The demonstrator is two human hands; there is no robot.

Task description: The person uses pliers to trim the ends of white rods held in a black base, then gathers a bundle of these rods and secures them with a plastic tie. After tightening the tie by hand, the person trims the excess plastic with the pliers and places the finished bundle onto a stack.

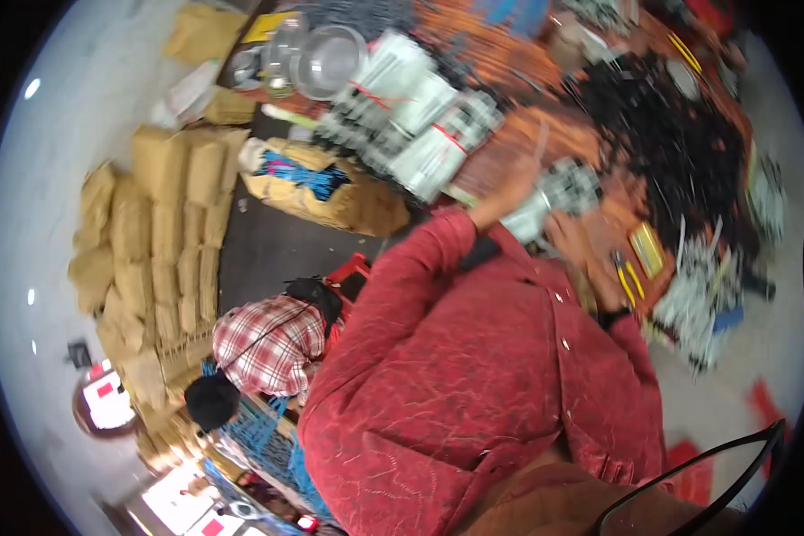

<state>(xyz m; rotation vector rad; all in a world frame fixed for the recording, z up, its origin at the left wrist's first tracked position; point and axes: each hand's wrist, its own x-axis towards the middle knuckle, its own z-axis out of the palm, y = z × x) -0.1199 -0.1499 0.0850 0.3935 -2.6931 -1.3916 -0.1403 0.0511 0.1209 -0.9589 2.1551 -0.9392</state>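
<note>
The picture is tilted and blurred. Both my arms, in red sleeves, reach up to a wooden worktable [509, 54]. My left hand [507, 189] and my right hand [573, 243] hold a small bundle of grey-white strips [563, 189] between them, the left on its near-left side, the right below it. A dark watch [613, 314] sits on my right wrist. Yellow-handled pliers [629, 279] lie just right of my right hand.
Larger tied bundles of grey-white strips [411, 112], metal bowls [329, 58] and a black heap of small parts [679, 134] cover the table. A carton with blue pieces [317, 179], stacked brown sacks [156, 232] and a seated person in a plaid shirt [268, 344] are at left.
</note>
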